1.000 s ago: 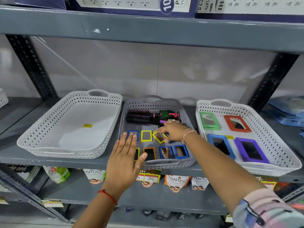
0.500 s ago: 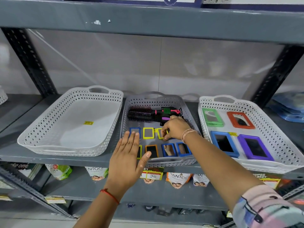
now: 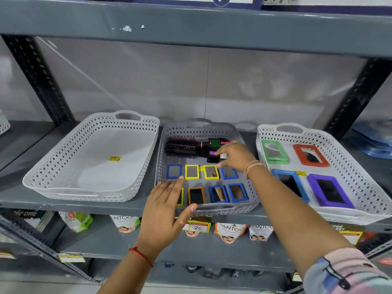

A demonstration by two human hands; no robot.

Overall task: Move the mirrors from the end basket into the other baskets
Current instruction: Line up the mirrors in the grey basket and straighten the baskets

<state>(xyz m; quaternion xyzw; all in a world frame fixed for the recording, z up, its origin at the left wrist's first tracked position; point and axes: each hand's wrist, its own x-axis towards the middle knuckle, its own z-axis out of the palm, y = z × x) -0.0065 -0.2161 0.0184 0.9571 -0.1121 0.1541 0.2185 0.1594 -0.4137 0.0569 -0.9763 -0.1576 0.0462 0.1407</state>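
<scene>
Grey metal shelving point(image 3: 89, 205) with black perforated uprights fills the view, and three lattice-walled baskets sit side by side on its middle level, with an upper shelf well above them. Largest open room is the white basket on the left point(image 3: 42, 181), whose floor holds only a small yellow sticker point(image 3: 114, 158). On the right, another white basket point(image 3: 379, 209) holds four large mirrors lying flat and apart from one another: green-framed point(image 3: 274, 152), red-framed point(image 3: 310, 155), blue-framed point(image 3: 290, 186) and purple-framed point(image 3: 329, 193). Its near rim runs to the shelf's front edge.

Between them stands the grey basket point(image 3: 252, 200), the most crowded. At its far end lie round hairbrushes point(image 3: 180, 147) with black handles. Below them small mirrors lie flat in two rows: blue point(image 3: 174, 171), yellow point(image 3: 191, 172), yellow point(image 3: 211, 172) and blue point(image 3: 229, 172) frames behind; then a partly hidden yellow one, an orange one point(image 3: 196, 195) and two blue ones point(image 3: 219, 194) in front.

A right hand point(image 3: 235, 155) reaches over the back row, fingers curled near the brush handles; whether it grips anything cannot be told. A left hand point(image 3: 164, 211) hovers flat and spread wide, holding nothing, over the basket's near-left corner.
</scene>
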